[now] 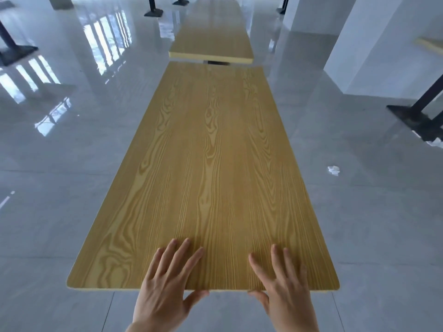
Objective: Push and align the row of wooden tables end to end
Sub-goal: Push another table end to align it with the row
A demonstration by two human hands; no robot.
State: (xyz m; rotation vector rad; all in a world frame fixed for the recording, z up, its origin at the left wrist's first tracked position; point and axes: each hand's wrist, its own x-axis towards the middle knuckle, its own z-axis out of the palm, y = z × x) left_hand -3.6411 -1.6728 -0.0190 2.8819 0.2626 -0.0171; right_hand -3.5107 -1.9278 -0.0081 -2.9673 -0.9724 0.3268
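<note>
Glossy floor shows between near wooden table and far table, not yet joined, while left hand and right hand press flat, fingers straight.

A long rectangular table with a pale wood-grain top runs away from the person. The left hand and right hand lie flat on its near end, fingers spread and straight, thumbs at the edge. A second matching wood-grain table stands beyond, a narrow gap between them. A crumpled white scrap lies on the glossy grey tiled floor.
</note>
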